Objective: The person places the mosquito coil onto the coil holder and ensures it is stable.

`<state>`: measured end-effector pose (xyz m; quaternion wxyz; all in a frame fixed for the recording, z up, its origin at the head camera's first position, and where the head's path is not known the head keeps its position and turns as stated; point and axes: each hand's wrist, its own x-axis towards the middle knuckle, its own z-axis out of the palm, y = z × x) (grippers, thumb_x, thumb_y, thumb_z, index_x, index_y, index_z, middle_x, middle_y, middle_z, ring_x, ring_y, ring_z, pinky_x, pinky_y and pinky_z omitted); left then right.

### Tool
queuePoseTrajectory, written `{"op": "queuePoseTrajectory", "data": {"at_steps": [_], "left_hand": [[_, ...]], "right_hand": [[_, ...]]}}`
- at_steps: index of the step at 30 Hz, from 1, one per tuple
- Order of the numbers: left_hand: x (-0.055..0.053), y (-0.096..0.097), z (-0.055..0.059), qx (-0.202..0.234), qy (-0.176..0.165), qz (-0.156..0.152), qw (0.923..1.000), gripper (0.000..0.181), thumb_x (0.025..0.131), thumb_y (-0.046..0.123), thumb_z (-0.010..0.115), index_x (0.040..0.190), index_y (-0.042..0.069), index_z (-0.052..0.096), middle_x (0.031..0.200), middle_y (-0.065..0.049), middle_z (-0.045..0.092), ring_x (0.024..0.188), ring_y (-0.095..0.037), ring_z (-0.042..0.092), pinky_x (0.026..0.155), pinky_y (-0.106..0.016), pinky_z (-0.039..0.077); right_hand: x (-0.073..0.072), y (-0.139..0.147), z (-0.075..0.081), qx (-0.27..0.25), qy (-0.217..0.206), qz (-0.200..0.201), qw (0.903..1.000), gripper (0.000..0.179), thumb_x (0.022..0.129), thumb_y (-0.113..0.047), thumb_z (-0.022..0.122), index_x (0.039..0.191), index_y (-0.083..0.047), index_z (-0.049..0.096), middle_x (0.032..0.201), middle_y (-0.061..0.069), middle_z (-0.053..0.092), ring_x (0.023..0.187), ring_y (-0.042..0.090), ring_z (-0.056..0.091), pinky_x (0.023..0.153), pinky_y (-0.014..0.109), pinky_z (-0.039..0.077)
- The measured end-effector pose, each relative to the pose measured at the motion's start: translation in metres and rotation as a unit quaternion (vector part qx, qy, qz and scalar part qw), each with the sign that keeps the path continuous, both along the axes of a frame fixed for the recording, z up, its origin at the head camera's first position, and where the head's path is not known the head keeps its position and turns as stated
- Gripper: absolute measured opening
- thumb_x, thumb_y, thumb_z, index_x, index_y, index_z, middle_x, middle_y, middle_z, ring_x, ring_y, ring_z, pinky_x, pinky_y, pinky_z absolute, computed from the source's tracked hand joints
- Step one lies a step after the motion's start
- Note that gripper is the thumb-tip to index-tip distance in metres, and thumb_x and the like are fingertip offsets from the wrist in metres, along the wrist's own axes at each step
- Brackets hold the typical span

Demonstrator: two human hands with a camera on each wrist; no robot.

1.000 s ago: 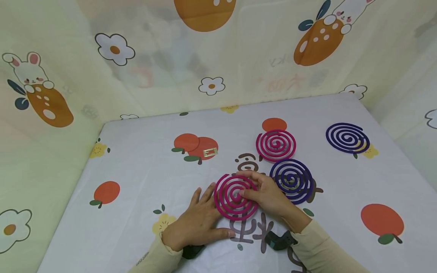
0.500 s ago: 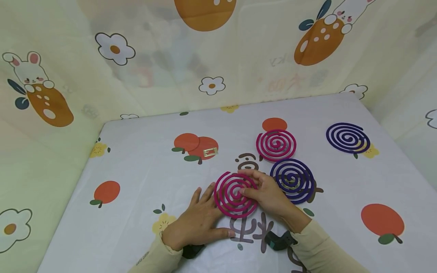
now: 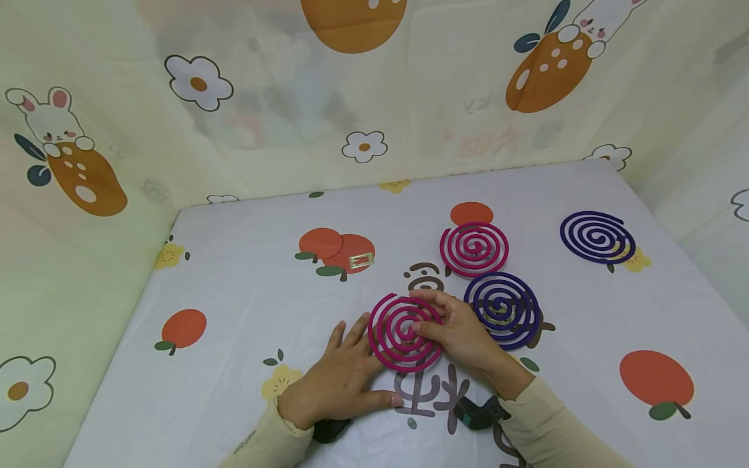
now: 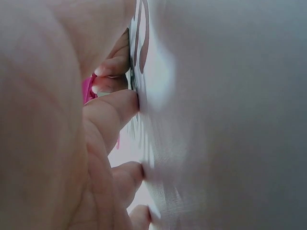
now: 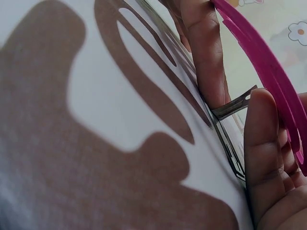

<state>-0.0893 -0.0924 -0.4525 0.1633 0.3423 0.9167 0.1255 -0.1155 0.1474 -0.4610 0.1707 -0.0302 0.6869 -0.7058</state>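
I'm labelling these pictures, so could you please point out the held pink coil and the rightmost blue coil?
Held pink coil (image 3: 407, 330), head view: centre of the spiral.
Rightmost blue coil (image 3: 599, 240), head view: centre of the spiral.

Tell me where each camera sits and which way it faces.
Head: worn there, facing forward and down at the table; left hand, right hand and sleeves show.
Left wrist: worn there, facing along left palm and left fingers.
Right wrist: worn there, facing right thumb and nearer pink coil.
Head and right wrist share this coil and thumb.
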Motion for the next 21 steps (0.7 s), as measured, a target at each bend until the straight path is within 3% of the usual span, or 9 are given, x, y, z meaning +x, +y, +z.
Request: {"op": "queuePoseTrajectory", "data": {"at_steps": [21], "left_hand": [[0.0002, -0.0004, -0.0010, 0.002, 0.000, -0.001, 1.0000, 0.078, 0.091, 0.074, 0.058, 0.159, 0.038, 0.043, 0.173, -0.004, 0.024, 0.161, -0.037, 0.007, 0.123, -0.069, 0.011]], "right_hand": [[0.0004, 0.0002, 0.0014, 0.008, -0.002, 0.000, 1.0000, 0.055, 0.096, 0.005, 0.066, 0.149, 0.000, 0.050, 0.147, 0.018, 0.058, 0.131, 0.031, 0.061, 0.098, 0.024, 0.055]]}}
